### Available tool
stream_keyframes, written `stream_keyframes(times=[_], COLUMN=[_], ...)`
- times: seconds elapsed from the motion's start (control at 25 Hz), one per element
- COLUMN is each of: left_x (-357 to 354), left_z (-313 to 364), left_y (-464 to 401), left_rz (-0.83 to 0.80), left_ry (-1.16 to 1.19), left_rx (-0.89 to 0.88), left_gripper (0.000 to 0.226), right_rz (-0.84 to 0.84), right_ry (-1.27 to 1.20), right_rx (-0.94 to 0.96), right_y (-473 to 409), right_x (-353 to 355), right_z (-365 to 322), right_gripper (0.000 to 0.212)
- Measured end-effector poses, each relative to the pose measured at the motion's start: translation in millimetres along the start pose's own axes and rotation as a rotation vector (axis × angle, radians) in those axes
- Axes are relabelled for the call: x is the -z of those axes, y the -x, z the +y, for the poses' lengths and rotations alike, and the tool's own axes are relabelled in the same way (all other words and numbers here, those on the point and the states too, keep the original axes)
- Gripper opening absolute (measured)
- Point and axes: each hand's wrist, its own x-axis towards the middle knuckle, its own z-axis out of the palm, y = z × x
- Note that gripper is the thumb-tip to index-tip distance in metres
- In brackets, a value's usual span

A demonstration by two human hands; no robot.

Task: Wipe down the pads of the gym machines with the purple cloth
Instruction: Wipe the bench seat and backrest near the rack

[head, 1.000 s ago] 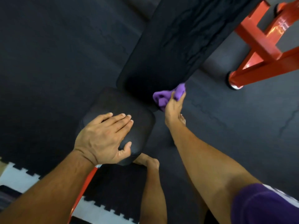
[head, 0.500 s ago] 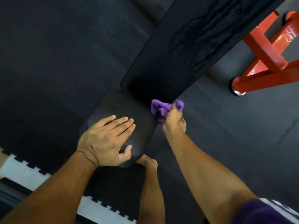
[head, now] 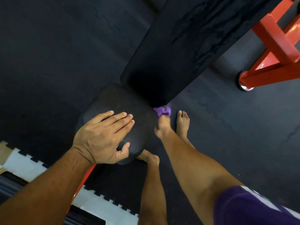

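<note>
Right hand's (head: 163, 125) fingers buried in the purple cloth (head: 162, 111), perhaps bunched under the long pad's (head: 186, 46) end.

Dim, dark scene overall. Specular glare on red frame (head: 266, 65), upper right. Deep shadow at near end of long pad (head: 170, 62). Wide-angle stretching at edges; slight softness throughout.

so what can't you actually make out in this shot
Head view only:
- Right hand: fingers hidden behind the bunched purple cloth.
- Long back pad: far end cut off by the top edge.
- Seat pad: part hidden under the left hand.
- Orange frame: cut off at the right edge.
</note>
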Motion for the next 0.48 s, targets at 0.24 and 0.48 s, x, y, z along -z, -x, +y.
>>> stream_keyframes(times=[0.24, 0.48], left_x=[-2.0, -3.2], left_z=[-0.1, 2.3], left_y=[0.3, 1.9], left_rz=[-0.017, -0.014], left_ry=[0.002, 0.028], left_rx=[-0.011, 0.014], left_gripper=[0.063, 0.063], right_rz=[-0.09, -0.191], right_ry=[0.268, 1.881], right_rx=[-0.022, 0.635], right_y=[3.9, -34.7], right_x=[-0.3, 102.5], right_z=[18.6, -51.5], right_gripper=[0.016, 0.062])
